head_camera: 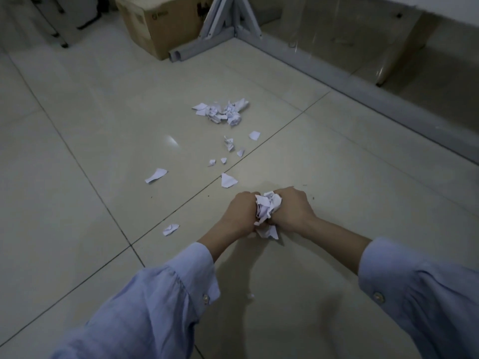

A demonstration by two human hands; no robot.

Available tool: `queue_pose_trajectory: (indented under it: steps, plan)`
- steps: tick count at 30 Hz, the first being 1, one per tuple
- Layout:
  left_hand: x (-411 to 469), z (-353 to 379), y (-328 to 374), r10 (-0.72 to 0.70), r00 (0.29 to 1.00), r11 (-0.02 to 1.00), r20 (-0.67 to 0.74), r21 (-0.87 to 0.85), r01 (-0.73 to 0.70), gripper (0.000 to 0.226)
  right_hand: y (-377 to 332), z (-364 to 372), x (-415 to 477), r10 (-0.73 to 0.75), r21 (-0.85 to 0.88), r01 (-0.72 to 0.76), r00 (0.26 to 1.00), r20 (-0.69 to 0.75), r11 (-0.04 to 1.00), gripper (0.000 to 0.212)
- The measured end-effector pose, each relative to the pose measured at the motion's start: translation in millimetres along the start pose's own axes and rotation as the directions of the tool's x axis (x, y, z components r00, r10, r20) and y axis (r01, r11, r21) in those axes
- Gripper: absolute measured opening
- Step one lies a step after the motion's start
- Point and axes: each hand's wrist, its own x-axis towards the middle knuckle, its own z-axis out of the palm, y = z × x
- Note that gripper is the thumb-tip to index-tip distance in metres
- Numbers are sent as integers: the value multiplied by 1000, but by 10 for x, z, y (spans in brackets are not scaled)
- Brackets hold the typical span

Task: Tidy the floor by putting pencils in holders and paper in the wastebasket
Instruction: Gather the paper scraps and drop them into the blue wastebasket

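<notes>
A crumpled wad of white paper (268, 207) is squeezed between my left hand (239, 213) and my right hand (293, 208), low over the tiled floor; both hands curl round it. A torn piece (270, 233) hangs from the wad's underside. Farther off lies a pile of crumpled scraps (224, 112). Loose scraps are scattered between: one at the left (156, 175), one just beyond my hands (228, 180), one near my left wrist (170, 229), several small ones (229, 146). No pencils, holders or wastebasket are in view.
A cardboard box (153, 24) stands at the back, beside a white metal frame leg (228, 27). A grey rail (363, 81) runs along the floor at the right, below a glass panel. Dark furniture legs (62, 35) are at the far left.
</notes>
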Motion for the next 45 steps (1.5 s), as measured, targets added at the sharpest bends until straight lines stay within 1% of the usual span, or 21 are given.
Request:
queue_pose_trajectory:
  steps: [1,5,8,10,12,13,17,20,22,24,27,28,29,31,32,35,37,39,41,43,45]
  plan:
    - [-22,-17,61,22,1000,1000,-14,-4,-22,18,7,-51,-53,4,-4,-4,1000,-15,1000,7]
    - [-84,-125,373,99,992,994,-79,-46,-103,9,54,-294,-211,67,3,-67,994,-82,998,21]
    - [-72,-191,641,150,985,986,-83,-54,-155,16,106,-559,-415,107,30,-104,984,-142,994,34]
    - [-56,-240,867,195,978,980,-76,-23,-197,25,177,-759,-568,140,71,-129,973,-182,989,28]
    - [-29,-290,1097,245,965,969,-93,-14,-247,20,245,-963,-724,164,133,-135,958,-234,982,13]
    - [-13,-309,1228,275,957,961,-92,-4,-276,18,286,-1073,-820,174,157,-136,949,-263,978,9]
    - [10,-391,1832,403,913,915,-56,14,-403,14,495,-1533,-1217,239,254,-148,895,-377,956,23]
    - [41,-435,2323,458,889,889,-18,-21,-458,15,688,-1874,-1496,313,295,-193,840,-444,936,21]
    - [69,-430,2730,528,849,847,29,46,-529,12,864,-2123,-1730,361,338,-207,788,-498,918,22]
    - [64,-443,3098,594,804,797,42,110,-594,14,1011,-2354,-1937,387,354,-216,749,-538,910,19]
    - [26,-444,3615,664,745,738,58,103,-666,13,1210,-2689,-2234,453,387,-258,671,-587,885,25]
    - [-5,-443,3760,679,732,726,56,92,-681,12,1265,-2792,-2324,468,396,-270,659,-589,878,28]
    - [-10,-448,3830,691,721,718,47,72,-693,11,1289,-2864,-2358,469,383,-284,664,-582,879,30]
    - [-35,-419,4175,737,674,674,56,26,-738,13,1422,-3098,-2585,487,352,-336,631,-604,873,32]
    - [-50,-423,4269,752,657,657,55,24,-754,12,1446,-3172,-2638,494,345,-353,627,-602,870,32]
    - [-43,-369,4758,799,599,596,54,63,-800,20,1637,-3466,-2936,513,289,-442,561,-649,849,25]
    - [-43,-334,5033,831,555,550,41,91,-830,23,1771,-3614,-3127,513,309,-430,521,-683,848,22]
    - [-36,-269,5340,856,516,512,24,92,-854,25,1919,-3766,-3318,510,311,-438,471,-720,844,25]
    - [-45,-194,5571,880,475,473,4,91,-877,27,2057,-3876,-3454,521,277,-509,434,-735,815,26]
    - [-47,-61,5793,898,440,438,8,92,-894,28,2216,-3943,-3585,548,295,-543,391,-740,786,22]
    - [-35,108,5963,914,402,396,51,95,-913,19,2347,-3925,-3706,576,267,-610,391,-718,746,26]
